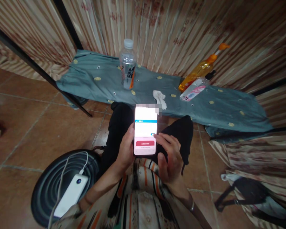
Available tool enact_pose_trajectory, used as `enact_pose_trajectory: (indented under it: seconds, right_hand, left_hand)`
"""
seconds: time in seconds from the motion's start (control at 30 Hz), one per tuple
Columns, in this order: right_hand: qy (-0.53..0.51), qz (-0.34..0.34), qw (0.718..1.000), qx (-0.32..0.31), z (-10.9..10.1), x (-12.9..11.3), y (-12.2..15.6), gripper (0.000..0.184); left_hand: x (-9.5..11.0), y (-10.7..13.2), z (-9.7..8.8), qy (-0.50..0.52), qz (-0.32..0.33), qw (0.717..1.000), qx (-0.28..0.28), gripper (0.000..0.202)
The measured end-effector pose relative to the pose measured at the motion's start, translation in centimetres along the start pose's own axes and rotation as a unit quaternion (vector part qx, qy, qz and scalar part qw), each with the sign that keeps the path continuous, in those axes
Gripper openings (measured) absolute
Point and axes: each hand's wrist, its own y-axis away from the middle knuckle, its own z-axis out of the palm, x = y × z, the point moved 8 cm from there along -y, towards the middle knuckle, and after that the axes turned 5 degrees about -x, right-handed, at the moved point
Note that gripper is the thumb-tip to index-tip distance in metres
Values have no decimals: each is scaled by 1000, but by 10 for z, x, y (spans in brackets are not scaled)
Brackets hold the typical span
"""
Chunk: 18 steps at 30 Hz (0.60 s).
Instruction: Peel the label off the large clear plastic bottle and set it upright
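Note:
A phone (145, 130) with a bright lit screen is held upright over my lap. My left hand (125, 149) wraps around its left edge and back, fingers closed on it. My right hand (171, 157) is beside the phone's right edge, its index finger stretched out and touching the screen near the right side, the other fingers loosely spread. I am seated, with black trousers and a striped shirt below the hands.
A grey-green cloth (100, 76) lies on the tiled floor ahead. On it stand a clear water bottle (127, 63), an orange bottle (201, 68), a lying pink-labelled bottle (193, 90) and a crumpled tissue (160, 98). A white power bank (71, 194) with cable rests on a round dark stool (47, 187). Striped curtains hang behind.

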Motion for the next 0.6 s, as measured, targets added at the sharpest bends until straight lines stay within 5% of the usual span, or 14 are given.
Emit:
enact_pose_trajectory:
  seconds: [0.3, 0.47, 0.6]
  right_hand:
    - [-60, 37, 997, 32, -4, 11, 6, 42]
    - [-135, 193, 971, 39, 2, 46, 19, 35]
    - [-255, 313, 915, 23, 28, 74, 35, 31]
  left_hand:
    - [-1, 1, -5, -10, -8, 1000, 14, 56]
    - [-4, 1, -7, 11, -27, 999, 30, 61]
    - [-4, 1, -8, -2, -19, 999, 29, 59]
